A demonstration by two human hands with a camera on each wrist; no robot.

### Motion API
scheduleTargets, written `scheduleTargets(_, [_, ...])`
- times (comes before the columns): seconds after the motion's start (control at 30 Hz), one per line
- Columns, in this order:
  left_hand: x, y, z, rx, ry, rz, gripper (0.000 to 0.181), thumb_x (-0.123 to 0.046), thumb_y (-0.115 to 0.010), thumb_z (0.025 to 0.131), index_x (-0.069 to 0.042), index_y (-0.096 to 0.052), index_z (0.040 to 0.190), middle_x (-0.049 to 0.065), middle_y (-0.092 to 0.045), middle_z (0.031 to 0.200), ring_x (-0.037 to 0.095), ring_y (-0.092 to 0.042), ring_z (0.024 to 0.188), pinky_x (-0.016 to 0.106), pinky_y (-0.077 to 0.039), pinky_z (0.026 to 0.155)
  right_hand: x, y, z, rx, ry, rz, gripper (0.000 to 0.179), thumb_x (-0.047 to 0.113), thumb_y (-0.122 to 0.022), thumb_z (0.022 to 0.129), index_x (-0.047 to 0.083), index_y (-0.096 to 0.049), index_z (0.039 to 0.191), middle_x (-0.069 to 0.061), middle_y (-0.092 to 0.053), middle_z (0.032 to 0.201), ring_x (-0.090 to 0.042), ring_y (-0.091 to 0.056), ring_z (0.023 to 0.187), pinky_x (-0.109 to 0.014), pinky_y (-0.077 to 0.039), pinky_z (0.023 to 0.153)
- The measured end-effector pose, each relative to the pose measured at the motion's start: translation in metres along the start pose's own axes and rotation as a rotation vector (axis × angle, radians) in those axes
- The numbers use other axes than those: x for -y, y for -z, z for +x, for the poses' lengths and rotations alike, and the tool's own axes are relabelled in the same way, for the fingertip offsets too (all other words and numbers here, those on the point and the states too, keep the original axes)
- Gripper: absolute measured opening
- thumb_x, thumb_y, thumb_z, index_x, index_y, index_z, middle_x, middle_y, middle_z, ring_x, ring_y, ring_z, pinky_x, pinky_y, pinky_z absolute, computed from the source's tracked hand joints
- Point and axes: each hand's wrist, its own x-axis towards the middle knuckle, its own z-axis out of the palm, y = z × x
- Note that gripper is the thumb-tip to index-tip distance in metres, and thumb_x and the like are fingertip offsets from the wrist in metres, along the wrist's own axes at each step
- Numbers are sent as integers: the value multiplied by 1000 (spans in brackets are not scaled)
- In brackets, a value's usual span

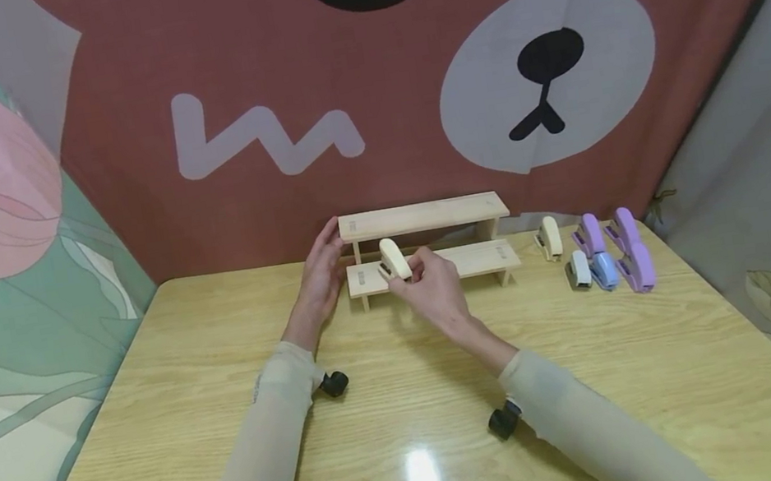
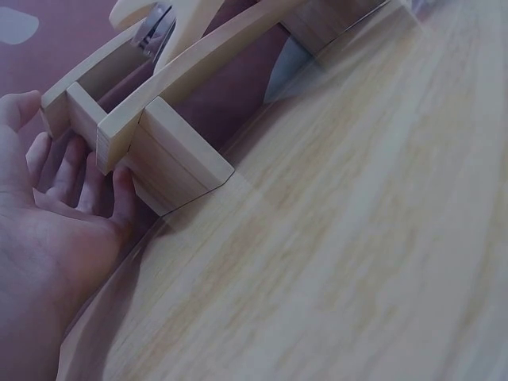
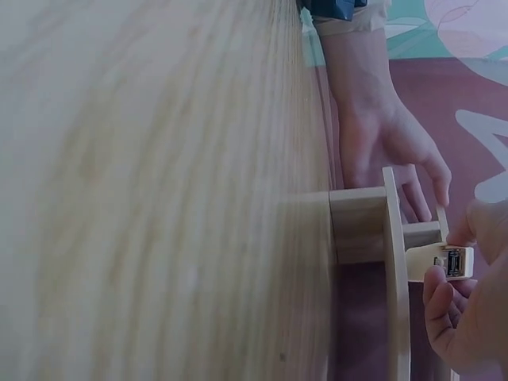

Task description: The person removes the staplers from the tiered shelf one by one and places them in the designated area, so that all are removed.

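Observation:
A two-tier wooden shelf (image 1: 423,217) stands at the back of the table. Against its left end rests my left hand (image 1: 322,276), fingers reaching along the side; the left wrist view shows those fingers (image 2: 67,171) touching the end of the boards. Between thumb and fingers, my right hand (image 1: 433,287) pinches a small cream stapler (image 1: 394,259), held tilted over the left part of the lower tier (image 1: 467,261). The right wrist view shows the end of the cream stapler (image 3: 454,263) with its metal part facing the camera.
To the right of the shelf stand another cream stapler (image 1: 548,238), a white-and-grey stapler (image 1: 579,270), a blue stapler (image 1: 605,272) and several purple staplers (image 1: 638,269). A printed curtain (image 1: 261,209) hangs right behind the wooden table (image 1: 395,405).

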Motion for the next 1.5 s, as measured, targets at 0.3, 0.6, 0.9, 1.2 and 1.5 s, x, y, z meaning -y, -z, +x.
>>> scheduleTargets(0.3, [-2, -1, -4, -13, 19, 17, 52, -25, -56, 107, -27, -42, 157, 0, -43, 154, 37, -32, 139, 50, -38, 104, -7, 23, -4, -28, -4, -22, 26, 24, -78, 79, 8, -61, 92, -4, -61, 76, -18, -58, 63, -33, -50, 51])
scheduleTargets(0.6, [-2, 1, -2, 3, 12, -1, 55, -25, -58, 105, -27, -41, 158, 3, -45, 153, 37, -31, 140, 53, -35, 107, -21, 50, -7, -85, 10, -69, 33, 30, -86, 81, 9, -61, 88, -3, -60, 73, -20, -56, 65, -35, -47, 56])
scheduleTargets(0.9, [-2, 0, -2, 5, 14, -11, 54, -23, -55, 107, -26, -39, 158, 0, -43, 155, 34, -31, 141, 54, -32, 109, -38, 88, -15, -108, -23, -98, 24, 24, -79, 81, 9, -62, 90, -4, -62, 77, -21, -58, 68, -36, -49, 60])
scheduleTargets(1.2, [0, 2, -2, 11, 19, -22, 56, -24, -57, 106, -25, -38, 159, 2, -42, 156, 32, -33, 140, 57, -28, 112, -54, 121, -24, -152, -80, -127, 23, 21, -77, 80, 8, -63, 93, -6, -62, 78, -22, -57, 69, -37, -47, 61])
scheduleTargets(1.5, [-1, 0, -1, 22, 17, -20, 55, -25, -57, 106, -26, -39, 159, 0, -43, 156, 31, -33, 140, 59, -24, 113, -71, 150, -33, -266, -73, -170, 25, 20, -78, 81, 5, -64, 92, -7, -62, 78, -21, -57, 68, -34, -45, 62])
